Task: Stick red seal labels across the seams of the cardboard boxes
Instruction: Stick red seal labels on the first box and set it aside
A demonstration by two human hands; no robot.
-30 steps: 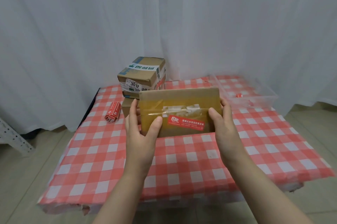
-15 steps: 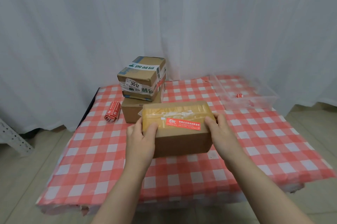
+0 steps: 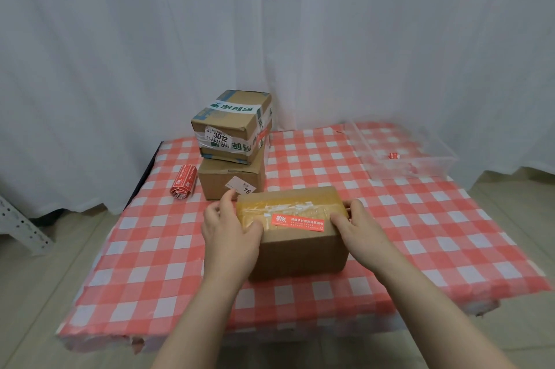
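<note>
Cardboard box (image 3: 295, 236) sits on the tabletop (image 3: 420, 236), near-centre, long side facing the camera. Top face covered in clear/yellowish tape with torn white scraps. One red seal label (image 3: 298, 223) stuck flat on the top, near the front edge, running left-right; white print on it, too small to read.

Left hand (image 3: 229, 230) at the box's 9 o'clock end: palm against the left side, thumb over the top-left corner, fingers curled loosely near the far corner. Grasping the box. Right hand (image 3: 357, 226) at 3 o'clock: thumb on the top near the label's right end, fingers wrapped round the right end. Also grasping the box. Cannot tell whether the box bottom is fully on the cloth or slightly lifted.

At 11 o'clock from the box: a stack of two more boxes. Lower box (image 3: 231, 182) plain brown with a small white tag on its front, just beside the left hand's fingertips. Upper box (image 3: 232, 125) sits on it, rotated a bit, wrapped in white-and-green printed tape, sticker reading "3012", plus a red strip on its right side.

At 10 o'clock, left of the stack, near the tabletop edge: roll of red labels (image 3: 183, 185), lying on its side.

At 1–2 o'clock, far right corner: clear plastic bin (image 3: 420, 168) with a couple of small red scraps inside.

Tabletop covered in red-and-white check cloth. White curtain (image 3: 270, 23) behind. Grey metal bracket (image 3: 18, 227) on the floor at far left.
</note>
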